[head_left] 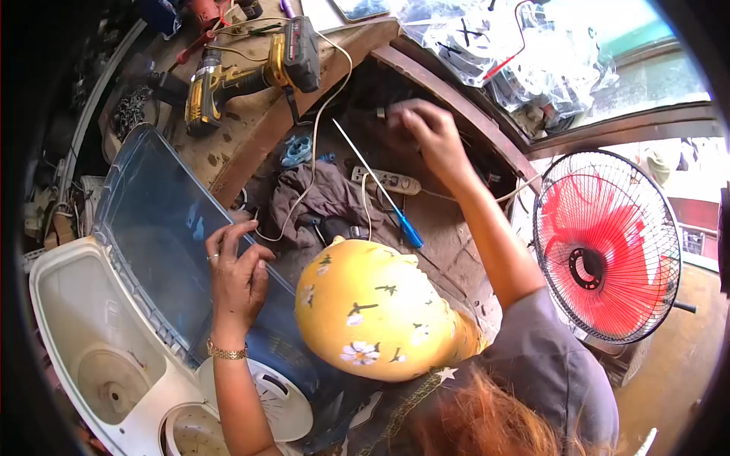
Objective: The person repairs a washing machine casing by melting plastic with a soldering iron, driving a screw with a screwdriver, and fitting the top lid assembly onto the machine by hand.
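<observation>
My left hand (237,277), with a gold watch at its wrist, rests at the edge of a translucent blue lid (163,197), fingers apart. The raised lid belongs to a white twin-tub washing machine (46,304). My right hand (432,135) is raised over the dark opening of the wooden bench, partly blurred. Its fingers are curled in, and what they hold, if anything, I cannot make out. Below it lie a long screwdriver with a blue handle (409,228) and a white power strip (388,181). A yellow flowered cloth (372,304) covers my knee.
A yellow and black cordless drill (217,91) lies on the wooden bench (255,144). A red-bladed fan (608,251) stands at the right. Plastic bags (525,61) fill the upper right. Crumpled brown cloth (304,194) lies on the floor, crossed by a pale cable (314,152).
</observation>
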Demonstrator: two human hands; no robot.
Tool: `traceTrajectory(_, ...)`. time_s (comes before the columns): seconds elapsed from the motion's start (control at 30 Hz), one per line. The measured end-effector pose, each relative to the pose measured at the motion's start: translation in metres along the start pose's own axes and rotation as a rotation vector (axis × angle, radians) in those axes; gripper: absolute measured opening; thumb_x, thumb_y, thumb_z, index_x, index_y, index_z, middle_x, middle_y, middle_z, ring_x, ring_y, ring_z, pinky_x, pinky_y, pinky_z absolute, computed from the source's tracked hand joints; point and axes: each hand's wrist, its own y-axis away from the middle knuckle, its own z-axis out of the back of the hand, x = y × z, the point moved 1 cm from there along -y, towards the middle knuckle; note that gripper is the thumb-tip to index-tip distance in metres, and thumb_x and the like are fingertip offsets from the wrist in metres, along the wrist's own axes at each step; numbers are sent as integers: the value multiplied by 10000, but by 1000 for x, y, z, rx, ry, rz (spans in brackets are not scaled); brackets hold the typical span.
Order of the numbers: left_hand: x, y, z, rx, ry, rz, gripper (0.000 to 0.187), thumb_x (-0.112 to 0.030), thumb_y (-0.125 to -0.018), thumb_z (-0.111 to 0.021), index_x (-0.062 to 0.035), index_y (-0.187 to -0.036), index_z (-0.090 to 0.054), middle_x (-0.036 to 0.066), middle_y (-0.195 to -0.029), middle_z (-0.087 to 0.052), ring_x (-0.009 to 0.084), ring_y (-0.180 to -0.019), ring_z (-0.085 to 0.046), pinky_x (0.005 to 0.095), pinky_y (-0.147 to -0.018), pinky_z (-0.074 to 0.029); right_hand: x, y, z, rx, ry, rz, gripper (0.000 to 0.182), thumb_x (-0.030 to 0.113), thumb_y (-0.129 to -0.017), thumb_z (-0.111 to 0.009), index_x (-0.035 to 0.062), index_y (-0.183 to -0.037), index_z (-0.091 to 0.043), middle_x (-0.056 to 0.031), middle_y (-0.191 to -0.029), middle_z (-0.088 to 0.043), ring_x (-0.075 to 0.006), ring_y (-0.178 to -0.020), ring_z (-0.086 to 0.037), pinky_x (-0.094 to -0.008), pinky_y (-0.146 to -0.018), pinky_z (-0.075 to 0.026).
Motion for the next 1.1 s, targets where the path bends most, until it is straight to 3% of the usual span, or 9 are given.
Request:
traceTrajectory(0.1,-6,2,-2,29,-29,7,114,-129,-806,-558,-114,-860,-657,113,-1264,-512,359,-1185,-406,470,-1008,-349,-61,55,-5,7,200,-428,157,54,-888,-542,-20,-953,-664,-73,-805,-675,-115,-746,-606,-279,-700,-497)
traceTrajectory(0.23,-23,11,-3,-48,-62,22,267,-92,-787,-587,-147,-1045,-624,111,-1351,-433,373,-1225,-383,479,-1034,-334,-93,58,-68,377,633,81,231,-19,-764,-522,-11,-976,-610,-205,-952,-619,-394,-908,-593,-413,-777,-496)
traceTrajectory(0.3,-35,20,4,-24,-84,73,342,-74,-774,-612,-158,-1105,-608,114,-1375,-406,381,-1240,-370,479,-1039,-334,-126,54,-104,770,993,199,252,106,-821,-497,-36,-999,-607,-225,-1064,-587,-383,-913,-604,-423,-814,-497)
traceTrajectory(0.47,-51,61,25,-11,-71,197,332,-53,-752,-637,-135,-1075,-632,107,-1355,-433,366,-1220,-398,473,-1029,-346,-180,54,-145,930,1930,-137,466,319,-880,-523,4,-1218,-581,-214,-1231,-535,-376,-1142,-499,-631,-898,-365)
traceTrajectory(0.53,-57,81,32,-24,-45,275,266,-57,-759,-629,-89,-1023,-650,120,-1310,-472,352,-1188,-440,460,-1015,-361,-211,51,-147,1162,2170,-213,414,275,-848,-567,89,-1216,-603,-142,-1154,-585,-354,-1119,-497,-584,-834,-356)
traceTrajectory(0.67,-58,119,34,-101,66,340,208,-64,-775,-610,-43,-976,-657,149,-1261,-500,345,-1152,-480,439,-986,-393,-302,63,-136,1126,2634,198,373,121,-672,-639,147,-1044,-639,-82,-907,-532,-266,-948,-463,-480,-722,-318)
traceTrajectory(0.93,-59,148,23,-171,234,473,214,-57,-772,-601,-30,-980,-648,158,-1250,-501,337,-1152,-482,429,-979,-402,-207,44,-133,1069,2104,-233,380,211,-862,-555,148,-1235,-595,-37,-1123,-564,-230,-1002,-448,-428,-678,-325)
traceTrajectory(1.03,-57,147,22,-195,246,464,219,-50,-763,-600,-18,-976,-641,169,-1251,-493,340,-1155,-477,430,-987,-394,-267,48,-137,861,2235,-149,310,282,-853,-542,174,-1123,-650,6,-1043,-572,-213,-934,-491,-429,-669,-343)
traceTrajectory(1.1,-57,149,19,-206,268,443,227,-47,-752,-600,-5,-973,-632,181,-1249,-486,347,-1158,-473,434,-993,-385,-255,50,-121,1072,2157,56,282,303,-849,-536,179,-1065,-668,25,-956,-580,-196,-877,-522,-424,-638,-357)
